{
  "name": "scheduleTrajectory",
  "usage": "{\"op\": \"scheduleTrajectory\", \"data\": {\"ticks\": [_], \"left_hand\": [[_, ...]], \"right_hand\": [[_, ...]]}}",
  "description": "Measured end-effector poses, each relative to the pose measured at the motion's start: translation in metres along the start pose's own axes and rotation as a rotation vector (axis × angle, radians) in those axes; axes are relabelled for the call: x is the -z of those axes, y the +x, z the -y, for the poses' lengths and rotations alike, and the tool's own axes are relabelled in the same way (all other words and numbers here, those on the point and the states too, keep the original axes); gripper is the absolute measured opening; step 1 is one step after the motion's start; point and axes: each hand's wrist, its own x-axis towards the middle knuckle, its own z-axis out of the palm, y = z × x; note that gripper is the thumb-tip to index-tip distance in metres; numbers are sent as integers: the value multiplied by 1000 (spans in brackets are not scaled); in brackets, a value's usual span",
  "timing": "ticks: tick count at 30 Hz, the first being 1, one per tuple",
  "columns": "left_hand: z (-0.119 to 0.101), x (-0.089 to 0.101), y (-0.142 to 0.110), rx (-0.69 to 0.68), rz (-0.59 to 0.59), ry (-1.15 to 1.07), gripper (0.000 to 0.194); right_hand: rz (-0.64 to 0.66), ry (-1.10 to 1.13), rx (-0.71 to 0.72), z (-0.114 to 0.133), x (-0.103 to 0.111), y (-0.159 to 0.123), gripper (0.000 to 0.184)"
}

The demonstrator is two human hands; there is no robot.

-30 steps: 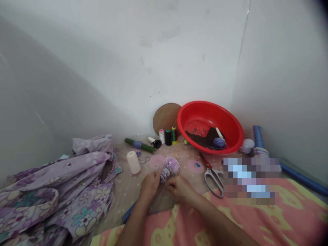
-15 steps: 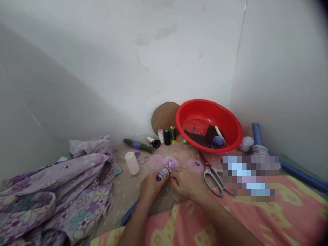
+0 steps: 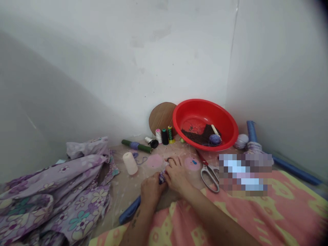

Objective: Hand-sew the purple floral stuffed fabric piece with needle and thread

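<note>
My left hand is closed around a blue rod, whose near end sticks out below my wrist. At the rod's far end is a purple and white floral cloth, bound with dark thread or cord; only a small part shows between my hands. My right hand lies over this cloth, fingers bent around it, hiding most of it. To the left of my hands stands a tilted white thread cone. Scissors with red blades and grey handles lie to the right.
A red basin holds dark material and a purple yarn ball. Thread spools stand before a cardboard disc. Floral cloth is heaped left; a pink-yellow blanket covers the front. A green rod lies behind.
My right hand has moved up and over the floral cloth, covering the part that showed before. My left hand keeps its hold on the rod. The view has shifted slightly.
</note>
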Motion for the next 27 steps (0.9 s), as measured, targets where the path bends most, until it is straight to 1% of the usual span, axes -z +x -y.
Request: {"op": "scheduleTrajectory", "data": {"ticks": [6,9,12,14,18,20,23,27], "left_hand": [[1,-8,1,-13,7,5,33],[1,-9,-1,-22,-4,21,29],[0,-8,-2,-27,-9,27,26],[0,-8,-2,-28,3,25,27],[1,-9,0,-34,5,27,32],[1,-8,1,-31,2,23,36],[1,-8,2,-19,9,12,39],[0,-7,1,-34,12,6,35]], "right_hand": [[60,-106,125,7,-3,7,24],[93,-132,161,9,-6,9,24],[76,-102,197,11,-9,11,22],[40,-54,198,10,-12,12,20],[-21,47,88,4,-16,14,17],[-18,66,64,1,-15,15,18],[20,30,89,-1,-13,15,19],[47,-11,148,2,-16,17,18]]}}
